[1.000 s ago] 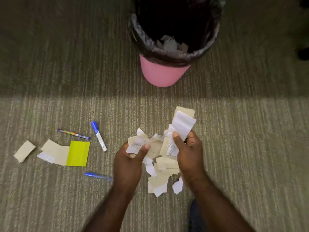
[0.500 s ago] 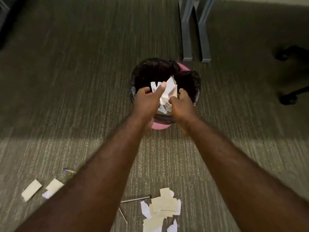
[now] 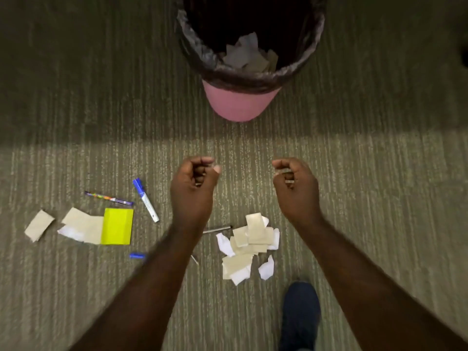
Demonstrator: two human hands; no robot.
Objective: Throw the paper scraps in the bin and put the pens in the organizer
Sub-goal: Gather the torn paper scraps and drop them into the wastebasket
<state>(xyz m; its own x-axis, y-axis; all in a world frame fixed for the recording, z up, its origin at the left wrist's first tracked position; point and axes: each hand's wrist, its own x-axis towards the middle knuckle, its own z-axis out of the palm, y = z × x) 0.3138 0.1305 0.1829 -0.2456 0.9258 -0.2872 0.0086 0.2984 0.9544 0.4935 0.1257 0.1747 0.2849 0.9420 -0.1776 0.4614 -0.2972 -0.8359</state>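
Bare carpet lies open between the hands and the bin, and all along the right. Left hand and right hand hang apart above a scrap pile. Pens and papers crowd the left; a shoe blocks lower right.

Both hands, left and right, hang curled and empty above scraps near the bin.

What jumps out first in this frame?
The pink bin with a black liner, top centre, with scraps already inside. Below it, both hands, left hand and right hand, hover curled over a paper scrap pile. A yellow sheet lies at left.
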